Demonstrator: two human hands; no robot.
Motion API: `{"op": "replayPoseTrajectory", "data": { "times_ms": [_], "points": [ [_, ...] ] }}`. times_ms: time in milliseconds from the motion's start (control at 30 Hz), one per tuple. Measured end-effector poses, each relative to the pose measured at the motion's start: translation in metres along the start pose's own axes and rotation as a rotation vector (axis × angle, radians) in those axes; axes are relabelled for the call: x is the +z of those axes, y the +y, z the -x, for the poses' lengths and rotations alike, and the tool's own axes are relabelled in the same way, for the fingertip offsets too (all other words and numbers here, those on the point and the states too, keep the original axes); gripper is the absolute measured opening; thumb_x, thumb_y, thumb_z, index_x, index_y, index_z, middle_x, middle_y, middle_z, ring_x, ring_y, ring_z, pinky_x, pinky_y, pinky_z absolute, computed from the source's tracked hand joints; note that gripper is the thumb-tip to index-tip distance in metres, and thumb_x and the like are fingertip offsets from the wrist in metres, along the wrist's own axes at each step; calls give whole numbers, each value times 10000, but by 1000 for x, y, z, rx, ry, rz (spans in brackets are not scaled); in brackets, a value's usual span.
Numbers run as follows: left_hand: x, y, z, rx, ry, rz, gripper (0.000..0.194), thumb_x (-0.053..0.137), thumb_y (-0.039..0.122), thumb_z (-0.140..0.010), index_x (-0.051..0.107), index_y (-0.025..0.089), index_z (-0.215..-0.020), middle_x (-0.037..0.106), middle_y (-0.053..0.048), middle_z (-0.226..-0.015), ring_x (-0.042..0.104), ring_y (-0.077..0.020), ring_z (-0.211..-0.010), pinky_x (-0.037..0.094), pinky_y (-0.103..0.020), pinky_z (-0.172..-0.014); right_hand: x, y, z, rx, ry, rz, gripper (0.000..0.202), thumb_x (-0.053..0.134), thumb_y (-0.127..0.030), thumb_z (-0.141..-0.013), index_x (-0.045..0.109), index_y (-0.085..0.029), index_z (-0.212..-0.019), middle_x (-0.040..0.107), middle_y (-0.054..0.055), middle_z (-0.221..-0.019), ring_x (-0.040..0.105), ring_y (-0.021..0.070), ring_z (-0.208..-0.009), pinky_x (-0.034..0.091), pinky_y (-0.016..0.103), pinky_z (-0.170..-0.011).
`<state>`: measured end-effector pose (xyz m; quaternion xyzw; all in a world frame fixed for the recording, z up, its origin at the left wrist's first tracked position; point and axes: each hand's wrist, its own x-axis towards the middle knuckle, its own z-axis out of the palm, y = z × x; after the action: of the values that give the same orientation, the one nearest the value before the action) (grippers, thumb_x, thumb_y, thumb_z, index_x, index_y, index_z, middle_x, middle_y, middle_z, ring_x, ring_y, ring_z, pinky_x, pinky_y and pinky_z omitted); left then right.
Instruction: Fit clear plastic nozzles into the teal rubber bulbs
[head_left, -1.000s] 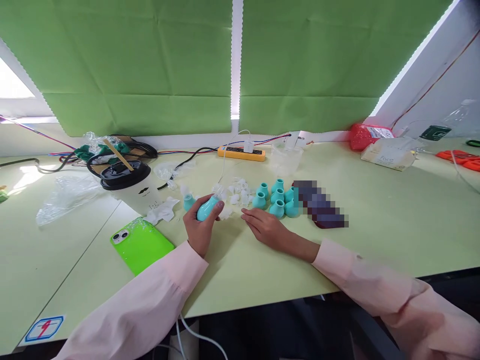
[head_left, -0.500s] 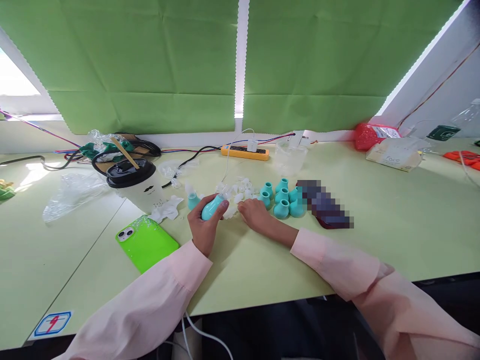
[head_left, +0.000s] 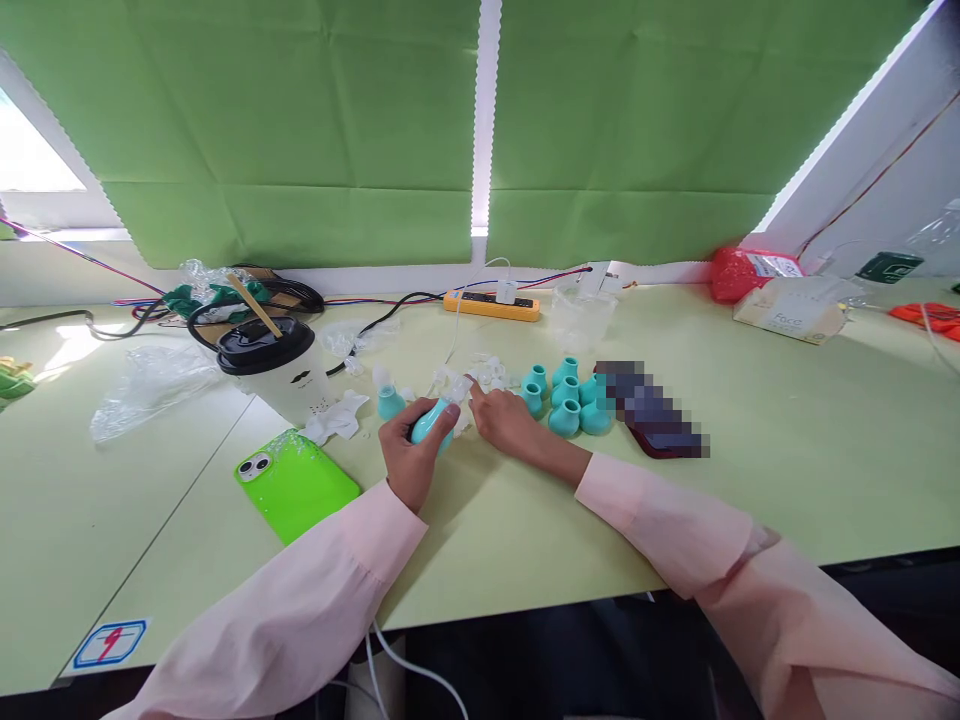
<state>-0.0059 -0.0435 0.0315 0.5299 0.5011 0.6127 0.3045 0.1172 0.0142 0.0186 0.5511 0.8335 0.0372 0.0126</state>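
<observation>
Since the last frame, we are bringing the right hand (head_left: 501,415) up beside the clear tip (head_left: 452,383) of the bulb (head_left: 432,422). We are wrapping the left hand (head_left: 407,447) around it, its axis slanting forward-right; whether the right is pinching anything, we cannot tell. We are working over a table (head_left: 480,520) before blinds (head_left: 300,120).

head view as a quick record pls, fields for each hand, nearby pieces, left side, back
left hand: holds a teal bulb-shaped piece, tilted
right hand: fingertip by the clear piece at the bulb's top; contact unclear
nearby: cluster of teal pieces, openings up
left side: green phone, black-lidded cup
back: yellow power strip
</observation>
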Motion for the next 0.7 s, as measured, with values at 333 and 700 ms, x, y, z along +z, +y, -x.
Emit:
{"op": "replayPoseTrajectory", "data": {
  "times_ms": [333, 700],
  "points": [
    [0, 0, -2, -9, -13, -40, 196, 594, 345, -618, 582, 151, -588, 463, 24, -533, 418, -92, -527, 361, -194, -505, -2, -5, -7, 9, -4, 26, 313, 261, -244, -851, 529, -132, -970, 584, 131, -847, 561, 229, -776, 397, 294, -599],
    [2, -4, -2, -79, -53, 22, 191, 600, 341, -614, 596, 152, -583, 496, 26, -536, 440, -88, -522, 366, -193, -501, -8, -5, -8, -25, 51, 65, 292, 338, -242, -793, 528, -160, -999, 466, 128, -1018, 553, 190, -704, 400, 294, -566]
  ]
}}
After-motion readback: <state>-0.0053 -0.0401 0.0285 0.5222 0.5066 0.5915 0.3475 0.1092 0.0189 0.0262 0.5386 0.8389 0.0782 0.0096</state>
